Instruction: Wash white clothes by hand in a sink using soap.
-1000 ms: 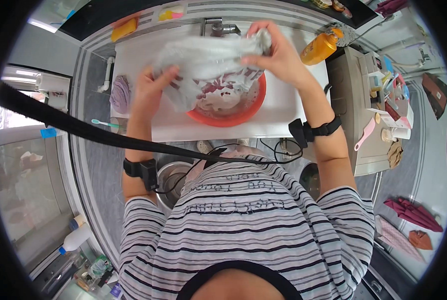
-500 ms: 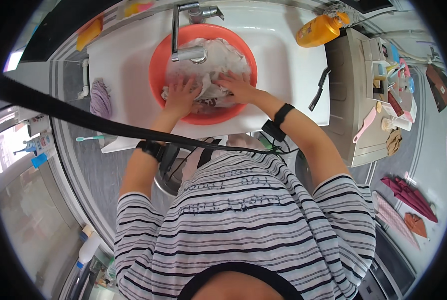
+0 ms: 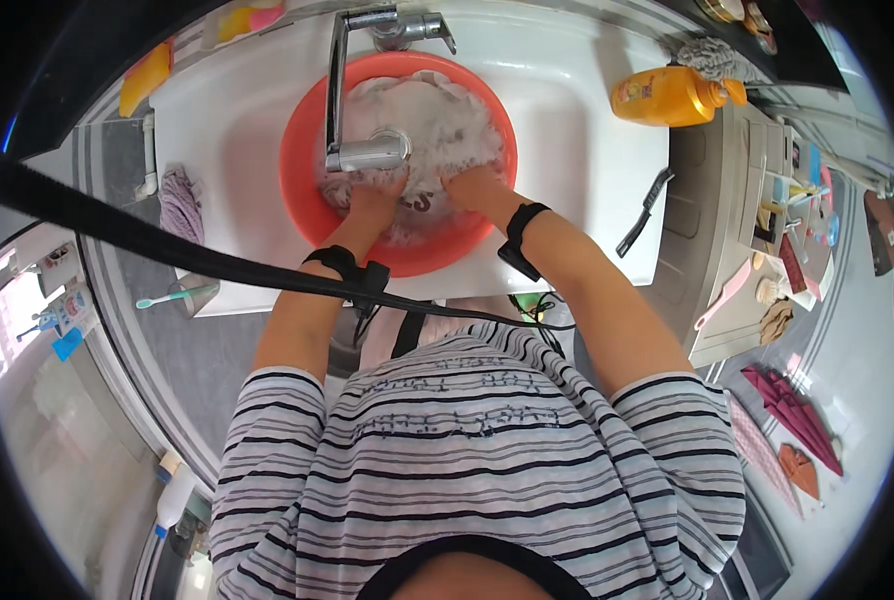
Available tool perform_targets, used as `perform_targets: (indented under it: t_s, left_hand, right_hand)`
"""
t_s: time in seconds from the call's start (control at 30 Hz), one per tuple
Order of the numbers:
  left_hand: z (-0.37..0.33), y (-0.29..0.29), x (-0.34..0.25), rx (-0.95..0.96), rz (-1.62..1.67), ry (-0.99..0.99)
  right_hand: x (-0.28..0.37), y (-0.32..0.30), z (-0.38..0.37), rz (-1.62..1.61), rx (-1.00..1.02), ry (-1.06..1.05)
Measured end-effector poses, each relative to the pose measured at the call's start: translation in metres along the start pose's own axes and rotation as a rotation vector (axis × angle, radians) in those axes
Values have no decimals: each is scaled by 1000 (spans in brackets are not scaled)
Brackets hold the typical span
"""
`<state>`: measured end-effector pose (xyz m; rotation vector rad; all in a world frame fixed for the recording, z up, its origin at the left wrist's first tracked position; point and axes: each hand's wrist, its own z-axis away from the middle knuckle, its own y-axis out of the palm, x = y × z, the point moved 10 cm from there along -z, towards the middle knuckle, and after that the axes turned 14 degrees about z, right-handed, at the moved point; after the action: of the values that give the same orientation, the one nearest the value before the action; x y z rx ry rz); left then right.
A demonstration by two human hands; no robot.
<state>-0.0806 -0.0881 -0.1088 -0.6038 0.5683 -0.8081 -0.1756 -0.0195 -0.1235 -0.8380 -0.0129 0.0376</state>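
Note:
A coral-red basin (image 3: 300, 165) stands in the white sink under the faucet. It is filled with sudsy water and a soaked white garment (image 3: 419, 201) with dark print. My left hand (image 3: 375, 205) is sunk in the basin's left side, just below the spout; my right hand (image 3: 473, 188) is in at the right side. Both press down into the garment, and foam and cloth hide the fingers of each. What they grip, if anything, does not show.
The chrome faucet (image 3: 367, 152) hangs over the basin. On the sink (image 3: 557, 220) ledge lie a purple cloth (image 3: 181, 205), a black-handled tool (image 3: 645, 212) and a yellow pump bottle (image 3: 667, 97). A toothbrush (image 3: 162, 299) rests in a cup at front left. A black strap (image 3: 187, 250) crosses my left forearm.
Both hands, spread on top of the garment before, have pushed down under the foam. The basin looks slightly larger and lower as the view shifted.

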Motion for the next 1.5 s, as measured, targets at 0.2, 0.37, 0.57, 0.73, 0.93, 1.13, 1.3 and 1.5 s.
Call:
perform_targets:
  t_s: [0.2, 0.37, 0.57, 0.73, 0.93, 1.13, 1.3, 1.5]
  left_hand:
    - [1, 15, 8, 1, 10, -13]
    - [-3, 10, 20, -590, 268, 113]
    - [74, -56, -30, -627, 34, 98]
    - [103, -58, -14, -616, 342, 130]
    - [184, -122, 36, -898, 696, 197]
    - [272, -202, 25, -942, 955, 352]
    - [323, -261, 8, -1004, 1256, 578]
    - [359, -296, -3, -1072, 1423, 759]
  right_hand:
    - [14, 1, -6, 111, 0, -147]
    - [9, -21, 18, 102, -226, -61]
    - [5, -83, 83, -217, -547, -28]
    - [-11, -117, 125, -633, -690, 41]
    - [-30, -172, 184, -832, -798, 88]
    - [-21, -263, 267, -1030, -1072, -96]
    - [-18, -338, 344, -1083, -1444, -198]
    - [-29, -364, 378, -1142, -1630, -318]
